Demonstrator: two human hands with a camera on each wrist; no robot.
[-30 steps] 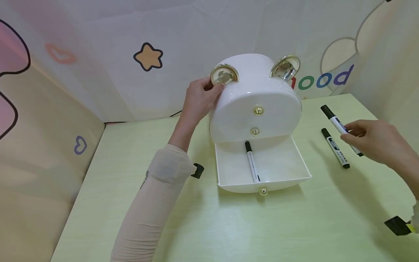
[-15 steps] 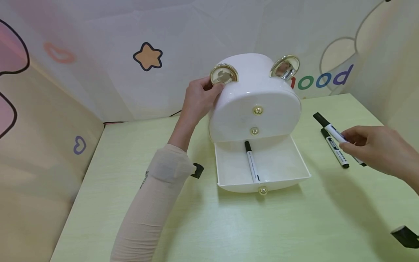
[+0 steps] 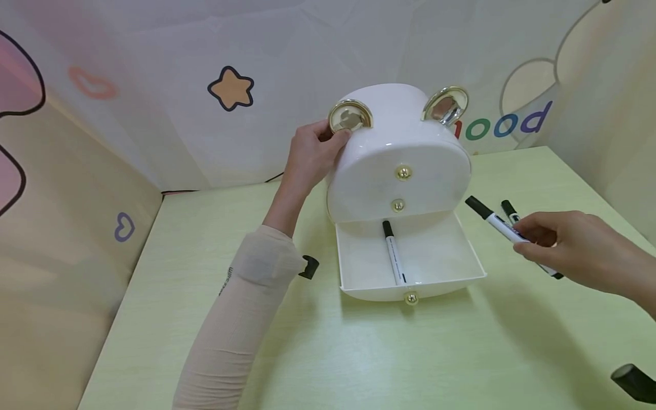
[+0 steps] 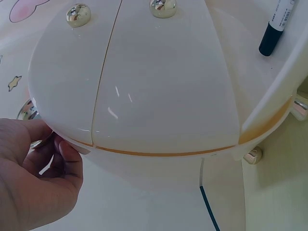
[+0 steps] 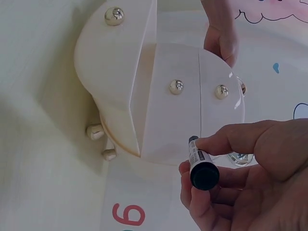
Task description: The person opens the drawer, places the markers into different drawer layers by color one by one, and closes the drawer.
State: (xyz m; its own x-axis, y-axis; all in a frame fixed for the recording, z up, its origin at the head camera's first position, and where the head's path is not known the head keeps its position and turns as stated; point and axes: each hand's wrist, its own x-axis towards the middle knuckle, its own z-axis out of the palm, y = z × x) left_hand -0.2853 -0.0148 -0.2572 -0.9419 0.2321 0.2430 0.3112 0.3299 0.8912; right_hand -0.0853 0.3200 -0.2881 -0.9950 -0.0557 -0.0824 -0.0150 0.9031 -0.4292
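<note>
A white rounded drawer box (image 3: pixel 374 188) with gold ears and knobs stands on the table, its bottom drawer (image 3: pixel 446 256) pulled out. One black-capped marker (image 3: pixel 394 259) lies in that drawer. My left hand (image 3: pixel 310 156) grips the box's upper left side at the gold ear (image 3: pixel 351 115), thumb in front and fingers behind, partly hidden. To the right of the drawer, my right hand (image 3: pixel 579 245) pinches a second white marker (image 3: pixel 499 225) between thumb and fingers, its black cap pointing toward the box. In the right wrist view, the held marker's dark end (image 5: pixel 204 175) faces the camera.
Another marker (image 3: pixel 509 209) lies on the light green table (image 3: pixel 205 285), mostly hidden behind my right hand. A printed curtain (image 3: pixel 287 74) closes off the back and sides. A black object (image 3: pixel 634 383) shows at the lower right edge.
My right hand has moved left and toward me with the marker, passing over the one on the table and nearing the drawer. The left hand and box have stayed put.
</note>
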